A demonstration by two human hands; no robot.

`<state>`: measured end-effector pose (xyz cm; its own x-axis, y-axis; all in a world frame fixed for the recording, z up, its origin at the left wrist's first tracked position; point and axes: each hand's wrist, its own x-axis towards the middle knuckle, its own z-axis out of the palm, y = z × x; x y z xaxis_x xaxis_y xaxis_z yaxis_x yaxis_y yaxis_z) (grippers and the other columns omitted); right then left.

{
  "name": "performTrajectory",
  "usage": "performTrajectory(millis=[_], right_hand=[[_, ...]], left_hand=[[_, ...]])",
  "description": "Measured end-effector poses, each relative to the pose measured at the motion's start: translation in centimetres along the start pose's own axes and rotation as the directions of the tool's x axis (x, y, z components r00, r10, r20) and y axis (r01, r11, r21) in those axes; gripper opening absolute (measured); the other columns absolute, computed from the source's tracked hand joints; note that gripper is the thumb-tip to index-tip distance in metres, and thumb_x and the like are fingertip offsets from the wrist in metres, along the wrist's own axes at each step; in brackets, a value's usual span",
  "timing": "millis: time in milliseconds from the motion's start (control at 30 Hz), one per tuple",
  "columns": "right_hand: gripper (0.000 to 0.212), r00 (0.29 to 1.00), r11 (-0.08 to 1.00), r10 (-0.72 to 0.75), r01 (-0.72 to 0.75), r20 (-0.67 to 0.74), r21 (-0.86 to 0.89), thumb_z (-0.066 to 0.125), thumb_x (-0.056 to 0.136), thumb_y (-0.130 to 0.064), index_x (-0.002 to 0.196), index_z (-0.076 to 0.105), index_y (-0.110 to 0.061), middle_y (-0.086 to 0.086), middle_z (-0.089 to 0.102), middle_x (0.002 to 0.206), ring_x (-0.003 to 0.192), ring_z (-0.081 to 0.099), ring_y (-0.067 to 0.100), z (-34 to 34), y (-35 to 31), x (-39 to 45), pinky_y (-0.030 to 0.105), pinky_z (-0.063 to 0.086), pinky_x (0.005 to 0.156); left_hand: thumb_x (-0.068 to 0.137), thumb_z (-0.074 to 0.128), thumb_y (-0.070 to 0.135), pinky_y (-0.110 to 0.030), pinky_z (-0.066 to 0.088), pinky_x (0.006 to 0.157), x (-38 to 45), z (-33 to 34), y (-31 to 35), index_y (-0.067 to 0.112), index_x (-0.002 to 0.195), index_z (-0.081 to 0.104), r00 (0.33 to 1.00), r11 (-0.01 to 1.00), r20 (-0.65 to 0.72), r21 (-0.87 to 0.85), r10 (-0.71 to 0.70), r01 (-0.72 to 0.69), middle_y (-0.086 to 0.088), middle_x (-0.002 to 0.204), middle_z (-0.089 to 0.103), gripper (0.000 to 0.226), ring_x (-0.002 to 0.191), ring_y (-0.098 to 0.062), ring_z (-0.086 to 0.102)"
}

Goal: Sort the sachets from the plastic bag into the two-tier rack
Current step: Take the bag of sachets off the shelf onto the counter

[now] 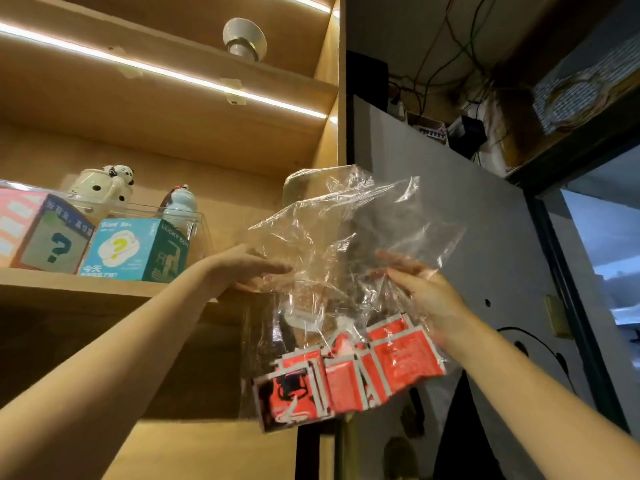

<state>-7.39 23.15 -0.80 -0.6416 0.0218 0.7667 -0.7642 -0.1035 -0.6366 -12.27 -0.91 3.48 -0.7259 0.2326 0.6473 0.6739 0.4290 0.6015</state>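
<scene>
Crinkled plastic bag (346,244) blurring fingers (398,263)

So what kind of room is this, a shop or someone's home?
Probably a home or small studio, not certain: a lit wooden shelf displays mystery boxes and toy figurines, while loose cables hang by a doorway.

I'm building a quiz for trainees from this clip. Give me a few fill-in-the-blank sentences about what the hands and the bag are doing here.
1. The sachets lie at the ___ of the clear plastic bag.
2. The sachets are mostly ___ in colour, with pale edges.
3. The bag is held up by ___ hands, the left hand and the right hand.
4. The teal box on the shelf shows a yellow ___ mark.

Missing words: bottom; red; both; question
</scene>
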Motion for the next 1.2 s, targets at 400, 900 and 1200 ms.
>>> performTrajectory(millis=[400, 900, 1200], right_hand=[[0.02, 0.997, 0.997, -0.069, 0.07, -0.025, 0.039, 0.051, 0.09, -0.002, 0.082, 0.063, -0.015, -0.002, 0.072, 0.059, 0.051, 0.067, 0.011, 1.5, -3.6, -1.9, 0.022, 0.053, 0.044], [0.039, 0.99, 0.995, 0.028, -0.041, 0.141, 0.092, 0.045, 0.087, 0.002, 0.072, 0.072, -0.02, -0.005, 0.074, 0.066, 0.061, 0.068, 0.005, 3.7, -1.0, -13.4, 0.016, 0.052, 0.052], [0.014, 0.95, 0.879, 0.294, -0.312, 0.105, 0.36, 0.068, 0.056, -0.018, 0.068, 0.076, -0.017, 0.0, 0.073, 0.064, 0.059, 0.069, 0.008, 4.8, 7.0, -27.2, 0.016, 0.052, 0.052]], left_hand=[[0.075, 0.066, 0.035, -0.021, 0.036, 0.056, -2.9, 0.2, 1.2, 0.008, 0.09, 0.059, 0.963, 0.978, -0.233, -0.127, 0.135, -0.168, -0.001, 0.079, 0.056, 0.031, 0.069, -0.011, 0.05], [0.053, 0.075, 0.04, -0.04, 0.042, 0.072, -18.1, 6.1, -2.8, 0.02, 0.108, 0.058, 0.989, 0.665, -0.074, -0.746, -0.126, 0.028, -0.007, 0.102, 0.07, 0.061, 0.081, -0.026, 0.058], [0.058, 0.065, 0.026, -0.036, 0.053, 0.077, -32.0, 9.8, -6.2, 0.016, 0.113, 0.057, 0.93, 0.636, -0.025, -0.737, -0.367, 0.231, -0.006, 0.101, 0.072, 0.056, 0.089, -0.023, 0.068]])
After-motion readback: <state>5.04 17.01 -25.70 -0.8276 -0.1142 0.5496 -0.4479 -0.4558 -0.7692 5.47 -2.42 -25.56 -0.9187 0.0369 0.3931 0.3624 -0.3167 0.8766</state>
